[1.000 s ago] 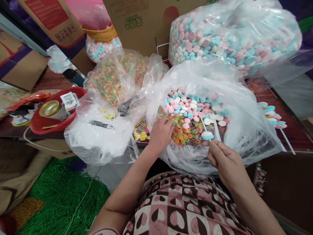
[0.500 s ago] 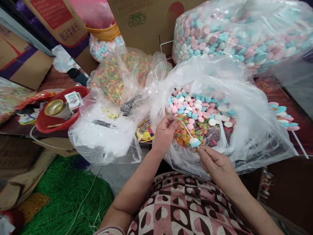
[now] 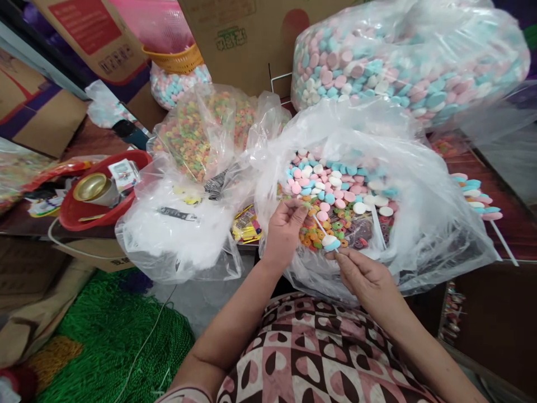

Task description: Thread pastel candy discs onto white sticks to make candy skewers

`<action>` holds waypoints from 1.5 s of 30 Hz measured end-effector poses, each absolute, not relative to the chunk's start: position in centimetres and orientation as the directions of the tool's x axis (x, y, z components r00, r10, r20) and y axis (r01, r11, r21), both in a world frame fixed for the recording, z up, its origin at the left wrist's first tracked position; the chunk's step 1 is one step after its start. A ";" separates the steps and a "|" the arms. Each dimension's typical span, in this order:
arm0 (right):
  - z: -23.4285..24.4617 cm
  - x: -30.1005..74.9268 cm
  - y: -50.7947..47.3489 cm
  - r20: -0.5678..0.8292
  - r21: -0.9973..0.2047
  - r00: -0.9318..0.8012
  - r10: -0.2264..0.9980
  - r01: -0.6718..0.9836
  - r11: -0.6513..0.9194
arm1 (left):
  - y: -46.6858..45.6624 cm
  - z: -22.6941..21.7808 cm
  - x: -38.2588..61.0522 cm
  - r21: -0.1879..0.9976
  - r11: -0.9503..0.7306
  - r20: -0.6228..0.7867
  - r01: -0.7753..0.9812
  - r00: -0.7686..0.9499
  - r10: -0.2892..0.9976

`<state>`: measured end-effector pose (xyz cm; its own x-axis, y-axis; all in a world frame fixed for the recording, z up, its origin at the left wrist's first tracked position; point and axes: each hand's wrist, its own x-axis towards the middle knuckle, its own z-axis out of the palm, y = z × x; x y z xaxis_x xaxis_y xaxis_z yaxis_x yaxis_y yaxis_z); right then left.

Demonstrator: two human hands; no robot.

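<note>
An open clear plastic bag (image 3: 423,224) in front of me holds pink, blue and white disc candies (image 3: 331,182) and small coloured ring candies (image 3: 325,232). My right hand (image 3: 363,274) pinches the lower end of a thin white stick (image 3: 319,225) that carries a white and a blue disc candy (image 3: 330,243) just above its fingers. My left hand (image 3: 285,229) is closed at the stick's upper tip, fingers pinched on something too small to make out.
A big sealed bag of disc candies (image 3: 403,56) lies behind. A bag of ring candies (image 3: 197,134) and a white-filled bag (image 3: 176,229) sit left. A red basin (image 3: 79,210) holds a gold lid. Finished candy sticks (image 3: 476,198) lie right. Cardboard boxes (image 3: 239,39) stand behind; green netting (image 3: 109,336) lies below.
My left hand lifted off the ring candies and came to the stick's tip. My right hand swung the stick leftward, from over the bag's middle to its near edge.
</note>
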<state>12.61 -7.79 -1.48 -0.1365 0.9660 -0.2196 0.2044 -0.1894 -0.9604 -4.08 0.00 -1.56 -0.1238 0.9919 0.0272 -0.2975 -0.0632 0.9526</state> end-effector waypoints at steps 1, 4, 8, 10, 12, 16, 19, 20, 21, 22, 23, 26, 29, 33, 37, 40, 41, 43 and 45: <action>-1.6 12.6 -7.8 -0.205 -0.963 -0.135 0.969 0.203 -0.176 | 0.1 -1.4 -4.0 0.916 0.004 -0.053 -0.402 -0.111 0.992; -1.9 12.8 -7.9 -0.177 -0.968 -0.135 0.975 0.201 -0.148 | 0.3 -1.2 -4.0 0.829 0.129 -0.184 -0.545 -0.048 0.982; -2.2 12.9 -7.9 -0.174 -0.962 -0.137 0.975 0.236 -0.139 | 0.2 -1.3 -3.8 0.840 0.137 -0.170 -0.525 -0.013 0.985; -2.3 13.0 -7.9 -0.178 -0.962 -0.132 0.975 0.233 -0.144 | 0.0 -1.6 -3.9 0.882 0.090 -0.112 -0.462 -0.022 0.993; -2.1 12.9 -7.9 -0.188 -0.966 -0.122 0.975 0.204 -0.160 | -0.2 -1.9 -4.0 0.945 0.020 -0.037 -0.327 -0.045 0.998; -1.1 12.4 -7.6 -0.240 -0.965 -0.119 0.963 0.134 -0.224 | -1.1 -2.4 -3.9 0.982 -0.184 0.186 0.028 -0.054 0.981; -0.6 12.2 -7.3 -0.268 -0.961 -0.124 0.955 0.101 -0.256 | -2.2 -2.5 -3.2 0.941 -0.302 0.294 0.154 0.073 0.953; -0.7 12.2 -7.2 -0.269 -0.961 -0.119 0.956 0.089 -0.260 | -2.6 -2.5 -3.0 0.932 -0.323 0.308 0.162 0.113 0.945; -0.8 12.3 -7.2 -0.271 -0.962 -0.113 0.956 0.073 -0.264 | -2.8 -2.3 -2.8 0.930 -0.334 0.313 0.153 0.147 0.938; -1.0 12.5 -7.1 -0.270 -0.963 -0.101 0.958 0.049 -0.266 | -3.0 -2.1 -2.7 0.935 -0.330 0.307 0.130 0.171 0.936; -1.2 12.7 -7.1 -0.266 -0.964 -0.080 0.961 0.013 -0.266 | -3.0 -1.9 -2.7 0.944 -0.313 0.291 0.103 0.184 0.939; -1.6 13.5 -6.9 -0.227 -0.967 0.039 0.973 -0.129 -0.220 | -1.8 -1.2 -3.4 0.957 -0.263 0.245 0.121 0.147 0.958; -1.3 14.0 -6.6 -0.196 -0.963 0.157 0.968 -0.216 -0.160 | 0.4 -1.0 -4.1 0.831 -0.337 0.309 0.443 0.137 0.941; -0.6 14.1 -6.4 -0.203 -0.962 0.182 0.962 -0.219 -0.161 | 2.6 -1.1 -3.8 0.395 -0.423 0.253 0.815 0.347 0.903; -0.7 14.2 -6.6 -0.205 -0.961 0.164 0.965 -0.219 -0.167 | 2.4 -1.2 -3.3 0.168 -0.458 0.188 0.873 0.428 0.884; -1.0 14.2 -6.8 -0.208 -0.964 0.153 0.966 -0.201 -0.175 | 2.1 -1.1 -3.7 0.254 -0.474 0.198 0.843 0.434 0.879; -1.1 14.1 -6.8 -0.209 -0.965 0.151 0.966 -0.191 -0.179 | 2.1 -1.0 -3.9 0.321 -0.465 0.204 0.825 0.419 0.885; -1.2 14.0 -6.8 -0.217 -0.965 0.150 0.965 -0.182 -0.189 | 2.3 -0.9 -4.0 0.449 -0.433 0.204 0.781 0.383 0.901; -1.1 13.8 -6.8 -0.220 -0.964 0.151 0.964 -0.186 -0.191 | 2.8 -0.7 -3.8 0.481 -0.403 0.202 0.779 0.348 0.915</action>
